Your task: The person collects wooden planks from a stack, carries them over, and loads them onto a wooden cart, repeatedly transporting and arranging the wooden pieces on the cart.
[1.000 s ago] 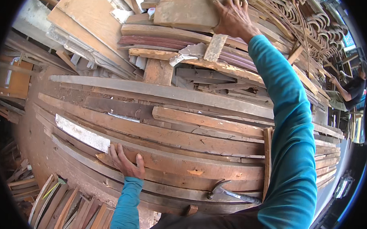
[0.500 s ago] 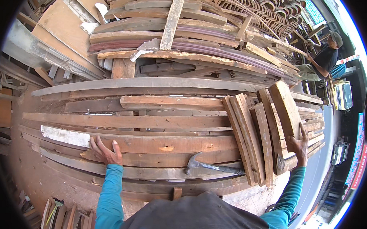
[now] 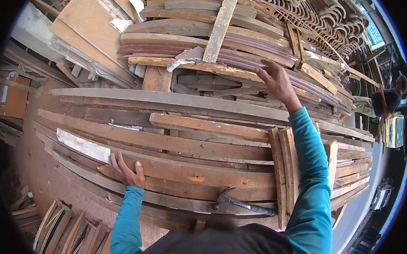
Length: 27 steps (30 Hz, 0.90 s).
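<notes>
My left hand [image 3: 127,170] rests with its fingers spread on a long brown plank [image 3: 197,171], next to that plank's white-coated end [image 3: 82,145]. My right hand [image 3: 277,83] is raised toward the far wood stack, fingers apart and nothing in it. Right of the middle, short boards [image 3: 279,174] lie crosswise over the long planks, partly covered by my right arm. A pale-edged board [image 3: 330,158] shows just past that arm. Near me, a claw hammer [image 3: 239,203] lies on the planks, its handle pointing to the short boards.
Beyond the planks is a high stack of timber [image 3: 179,41] with a slanting batten [image 3: 221,27] across it. Flat sheets [image 3: 88,26] lean at the far left. Curved wooden pieces [image 3: 323,23] are piled at the far right. Another person [image 3: 388,100] stands at the right edge.
My right hand has let go of the thick short board and swung away and left, above the far stack. My left hand stays on the plank. The view has shifted slightly.
</notes>
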Motion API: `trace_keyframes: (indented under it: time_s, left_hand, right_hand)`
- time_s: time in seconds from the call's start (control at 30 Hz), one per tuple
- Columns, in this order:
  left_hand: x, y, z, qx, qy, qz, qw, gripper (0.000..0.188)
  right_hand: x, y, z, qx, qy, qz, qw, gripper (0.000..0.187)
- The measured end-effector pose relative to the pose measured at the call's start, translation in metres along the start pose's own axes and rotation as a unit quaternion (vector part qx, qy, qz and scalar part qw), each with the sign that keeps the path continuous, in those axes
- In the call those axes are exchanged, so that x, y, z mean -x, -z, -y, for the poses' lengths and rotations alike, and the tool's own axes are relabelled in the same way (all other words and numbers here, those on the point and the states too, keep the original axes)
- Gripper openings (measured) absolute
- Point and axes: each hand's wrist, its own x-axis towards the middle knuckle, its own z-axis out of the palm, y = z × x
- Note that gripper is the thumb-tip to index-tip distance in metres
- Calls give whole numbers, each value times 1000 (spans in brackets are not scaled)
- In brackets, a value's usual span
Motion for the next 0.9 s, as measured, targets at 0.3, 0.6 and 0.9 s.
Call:
trace_keyframes:
  time_s: [0.3, 0.6, 0.9]
  left_hand:
    - [-8, -5, -1, 17, 0, 33, 999, 82]
    - [-15, 0, -8, 29, 25, 67, 997, 84]
    - [-13, 4, -7, 27, 29, 72, 997, 85]
  right_hand:
    - [-206, -183, -10, -266, -158, -61, 949, 65]
    - [-281, -89, 63, 288, 218, -133, 923, 106]
    - [-310, -105, 53, 407, 161, 19, 899, 115]
